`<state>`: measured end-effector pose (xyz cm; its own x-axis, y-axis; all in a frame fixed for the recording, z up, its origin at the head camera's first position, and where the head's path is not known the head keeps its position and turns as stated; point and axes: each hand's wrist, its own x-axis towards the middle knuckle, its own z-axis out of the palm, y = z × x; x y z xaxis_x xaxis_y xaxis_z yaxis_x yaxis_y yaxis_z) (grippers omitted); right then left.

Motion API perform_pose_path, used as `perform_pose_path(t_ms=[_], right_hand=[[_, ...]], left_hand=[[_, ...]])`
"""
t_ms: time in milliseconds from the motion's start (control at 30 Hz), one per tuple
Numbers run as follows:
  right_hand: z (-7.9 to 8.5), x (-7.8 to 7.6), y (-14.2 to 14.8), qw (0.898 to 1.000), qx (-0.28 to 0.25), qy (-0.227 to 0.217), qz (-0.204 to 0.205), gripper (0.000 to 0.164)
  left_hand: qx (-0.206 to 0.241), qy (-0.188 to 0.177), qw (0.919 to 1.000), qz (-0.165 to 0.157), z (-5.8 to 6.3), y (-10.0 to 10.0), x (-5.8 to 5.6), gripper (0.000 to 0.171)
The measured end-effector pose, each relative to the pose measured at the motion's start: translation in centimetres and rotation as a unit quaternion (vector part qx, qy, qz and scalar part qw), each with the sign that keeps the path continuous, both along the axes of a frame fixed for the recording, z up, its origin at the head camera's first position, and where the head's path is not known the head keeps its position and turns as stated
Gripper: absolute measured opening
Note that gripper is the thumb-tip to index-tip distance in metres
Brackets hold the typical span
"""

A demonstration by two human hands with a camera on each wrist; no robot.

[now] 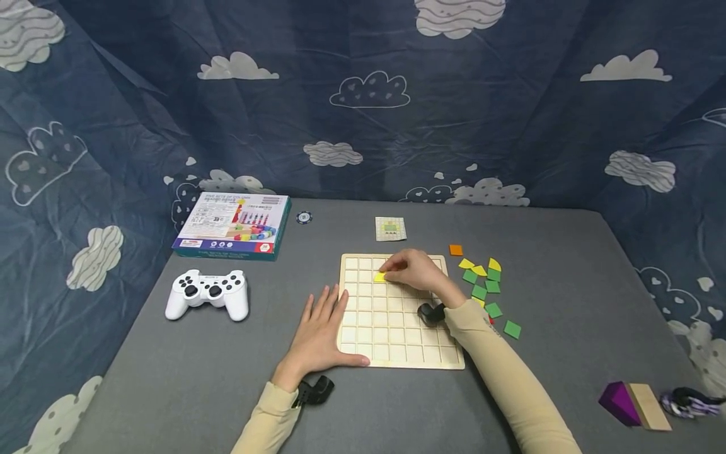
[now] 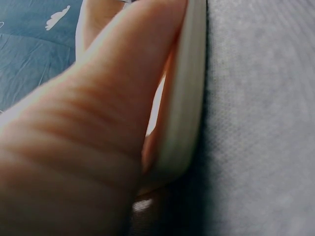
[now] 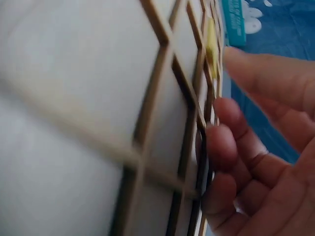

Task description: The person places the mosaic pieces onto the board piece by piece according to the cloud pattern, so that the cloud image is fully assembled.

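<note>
A pale wooden grid board [image 1: 391,355] lies on the grey table. My left hand [image 1: 317,334] rests spread at its lower left corner, fingers along the left side and thumb along the near edge. In the left wrist view, the thumb [image 2: 113,83] lies against the board's side [image 2: 189,98]. Over the upper middle cells, my right hand [image 1: 416,270] pinches a small yellow tile [image 1: 379,277]. The right wrist view shows that tile [image 3: 211,46] at the grid, beside a fingertip, with the other fingers curled; the exact contact is hard to see.
Green tiles [image 1: 493,310], yellow pieces [image 1: 466,263] and an orange square [image 1: 455,250] lie right of the board. A pattern card [image 1: 391,229] and poker chip [image 1: 304,217] lie behind. Left are a game box [image 1: 232,224] and white controller [image 1: 207,293]; near right, purple and wooden blocks [image 1: 649,407].
</note>
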<state>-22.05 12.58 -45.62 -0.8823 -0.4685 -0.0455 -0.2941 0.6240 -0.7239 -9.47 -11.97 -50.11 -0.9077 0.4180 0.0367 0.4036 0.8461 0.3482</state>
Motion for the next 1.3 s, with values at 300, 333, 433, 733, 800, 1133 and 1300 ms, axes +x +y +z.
perform_pose_path(t_ms=[300, 333, 433, 733, 800, 1133, 1300], right_hand=[[0.4, -0.4, 5.6, 0.995, -0.023, 0.01, -0.096, 0.022], [0.5, -0.6, 6.3, 0.994, -0.018, 0.016, -0.11, 0.022], [0.4, -1.1, 8.4, 0.989, 0.003, 0.034, -0.144, 0.022], [-0.5, -2.6, 12.1, 0.98, 0.068, 0.017, -0.186, 0.027], [-0.6, -2.8, 12.4, 0.98, 0.077, 0.003, -0.185, 0.028], [-0.3, -3.0, 12.4, 0.978, 0.104, -0.007, -0.18, 0.028], [0.0, -2.6, 12.1, 0.976, 0.105, 0.015, -0.192, 0.022]], left_hand=[[0.01, 0.009, 0.9999, 0.0, -0.1, 0.1, 0.1, 0.13], [0.011, 0.01, 0.9999, -0.001, 0.0, 0.1, 0.1, 0.13], [0.014, 0.015, 0.9998, -0.004, 0.0, 0.0, 0.1, 0.13], [0.022, 0.024, 0.9994, -0.013, -0.1, 0.0, 0.1, 0.128], [0.023, 0.024, 0.9994, -0.013, -0.1, 0.0, 0.1, 0.128], [0.026, 0.03, 0.9992, -0.01, -0.2, 0.0, 0.1, 0.129], [0.022, 0.025, 0.9994, -0.01, -0.1, 0.0, 0.1, 0.129]])
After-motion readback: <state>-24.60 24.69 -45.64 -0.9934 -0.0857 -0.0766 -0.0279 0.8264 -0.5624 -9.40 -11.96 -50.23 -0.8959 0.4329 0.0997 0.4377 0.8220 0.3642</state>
